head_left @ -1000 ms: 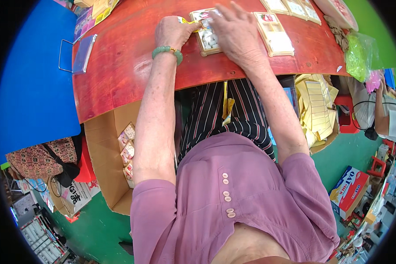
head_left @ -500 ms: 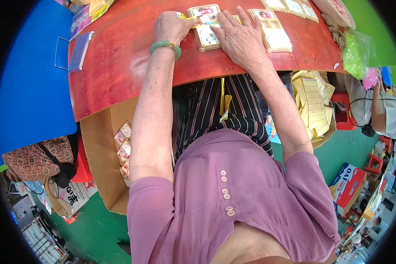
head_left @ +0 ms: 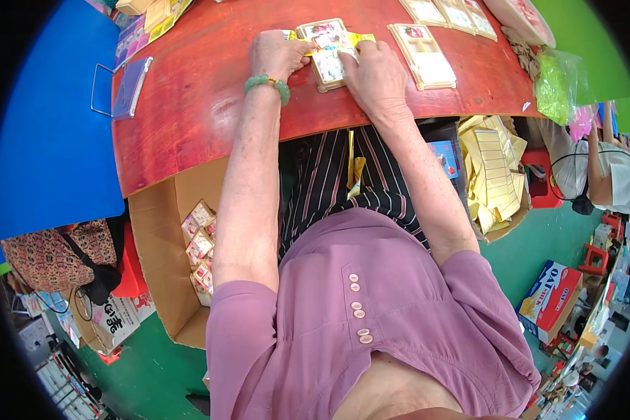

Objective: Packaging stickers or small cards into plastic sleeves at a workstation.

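A small cream tray (head_left: 329, 71) lies on the red table between my hands. White pieces fill its near part, and a red picture shows at its far end. Across its middle runs a yellow printed strip (head_left: 362, 38). My left hand (head_left: 276, 56), below a green bead bracelet (head_left: 267, 80), is closed on the strip's left end. My right hand (head_left: 379, 75) has its fingers bent together at the right end, thumb low against the tray. The fingertips of both hands are partly hidden. Just right of my right hand lies a second cream tray (head_left: 425, 57).
More filled trays (head_left: 448, 14) lie at the far right of the red table (head_left: 189, 91), beside a pale basin (head_left: 519, 19). A clear stand (head_left: 132, 87) is at the left. Below the edge are a carton (head_left: 162, 259) of small packs and a heap of yellow card sheets (head_left: 493, 168).
My right hand has gone from lying spread over the tray to bent fingers at the strip's right end. My left hand stays at the left end. The view has shifted slightly.
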{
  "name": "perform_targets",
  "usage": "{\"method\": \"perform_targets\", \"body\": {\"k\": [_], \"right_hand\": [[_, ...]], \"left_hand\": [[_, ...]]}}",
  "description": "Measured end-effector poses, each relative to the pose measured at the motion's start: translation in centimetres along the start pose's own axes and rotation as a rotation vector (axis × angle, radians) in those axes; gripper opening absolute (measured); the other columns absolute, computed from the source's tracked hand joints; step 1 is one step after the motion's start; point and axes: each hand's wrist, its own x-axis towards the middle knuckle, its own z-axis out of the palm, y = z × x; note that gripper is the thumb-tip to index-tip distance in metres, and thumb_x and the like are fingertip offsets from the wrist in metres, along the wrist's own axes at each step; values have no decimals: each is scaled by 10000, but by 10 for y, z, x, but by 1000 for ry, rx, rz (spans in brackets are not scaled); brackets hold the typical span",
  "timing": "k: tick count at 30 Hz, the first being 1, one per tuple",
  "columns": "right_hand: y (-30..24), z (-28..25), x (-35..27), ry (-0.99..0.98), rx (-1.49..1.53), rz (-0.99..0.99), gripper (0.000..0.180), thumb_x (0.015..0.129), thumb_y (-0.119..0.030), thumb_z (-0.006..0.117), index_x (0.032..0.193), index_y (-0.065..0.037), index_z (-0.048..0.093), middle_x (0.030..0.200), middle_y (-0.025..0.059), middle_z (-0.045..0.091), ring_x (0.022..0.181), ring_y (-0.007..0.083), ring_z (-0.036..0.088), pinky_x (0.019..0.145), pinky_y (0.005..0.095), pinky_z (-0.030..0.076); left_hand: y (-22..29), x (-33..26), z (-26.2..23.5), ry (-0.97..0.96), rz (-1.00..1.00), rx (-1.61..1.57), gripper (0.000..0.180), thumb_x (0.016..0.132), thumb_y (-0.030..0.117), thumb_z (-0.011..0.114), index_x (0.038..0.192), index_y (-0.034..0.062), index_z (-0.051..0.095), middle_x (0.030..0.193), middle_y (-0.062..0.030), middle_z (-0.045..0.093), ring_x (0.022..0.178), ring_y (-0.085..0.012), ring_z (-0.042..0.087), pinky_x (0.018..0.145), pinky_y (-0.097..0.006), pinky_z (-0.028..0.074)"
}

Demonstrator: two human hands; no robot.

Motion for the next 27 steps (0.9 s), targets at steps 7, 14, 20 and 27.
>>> {"method": "perform_targets", "body": {"k": [7, 14, 20, 27], "right_hand": [[9, -5, 18, -256, 170, 271, 444, 758, -391, 705, 931, 15, 654, 845, 167, 677, 819, 294, 657, 753, 380, 502], [9, -10, 20, -257, 183, 295, 415, 707, -388, 715, 846, 2, 690, 823, 212, 671, 819, 330, 659, 754, 416, 500], [13, -17, 29, -419, 248, 372, 451, 684, -423, 710, 787, 16, 712, 764, 206, 672, 767, 313, 665, 712, 401, 505], [18, -7, 39, -522, 229, 389, 512, 690, -474, 702, 837, 17, 711, 795, 199, 680, 806, 298, 671, 719, 401, 504]], "left_hand": [[-3, -2, 4, 20, -13, -193, 219, 714, 135, 769, 765, -57, 677, 663, -105, 681, 530, -102, 646, 478, -212, 514], [0, -4, 1, -62, -66, -263, 229, 713, 81, 760, 879, -41, 659, 808, -83, 674, 678, -107, 644, 543, -188, 529], [-5, -1, 1, -89, -81, -333, 239, 722, 84, 758, 900, -33, 650, 828, -78, 667, 668, -103, 634, 544, -182, 527], [-10, 2, 2, -41, -40, -365, 214, 699, 59, 773, 812, -79, 655, 711, -119, 680, 530, -90, 630, 457, -185, 504]]}}
